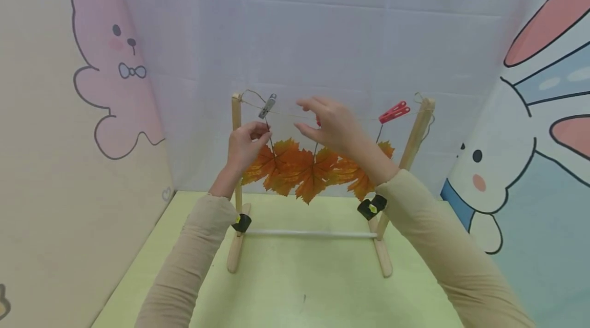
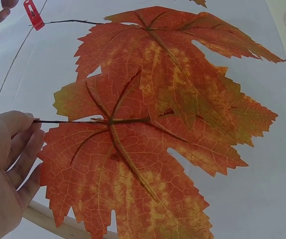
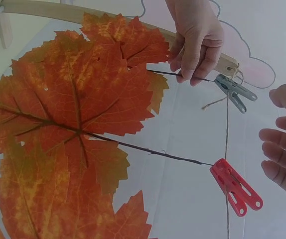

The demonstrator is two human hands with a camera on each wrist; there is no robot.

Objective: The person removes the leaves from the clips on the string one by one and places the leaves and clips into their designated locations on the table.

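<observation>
My left hand [image 1: 243,147] pinches the thin dark stem [image 2: 58,121] of the leftmost orange maple-like leaf [image 2: 118,169], just below a grey clothespin [image 1: 267,106]. That clothespin sits on the string [image 3: 227,129], at the stem's upper end. My right hand [image 1: 335,127] is raised near the string with fingers apart, holding nothing. It stands beside a red clothespin [image 3: 235,188] that clips the middle leaf [image 3: 78,99] by its stem; in the head view this hand mostly hides the clothespin. A second red clothespin [image 1: 394,111] carries the right-hand leaf [image 1: 361,177], partly behind my right forearm.
The string is tied between two wooden posts [image 1: 417,133] of a stand with wooden feet [image 1: 380,256] and a white crossbar [image 1: 309,233]. The stand is on a pale green table [image 1: 299,282]. Cartoon-printed panels [image 1: 488,174] flank it, with a white backdrop [image 1: 313,51] behind.
</observation>
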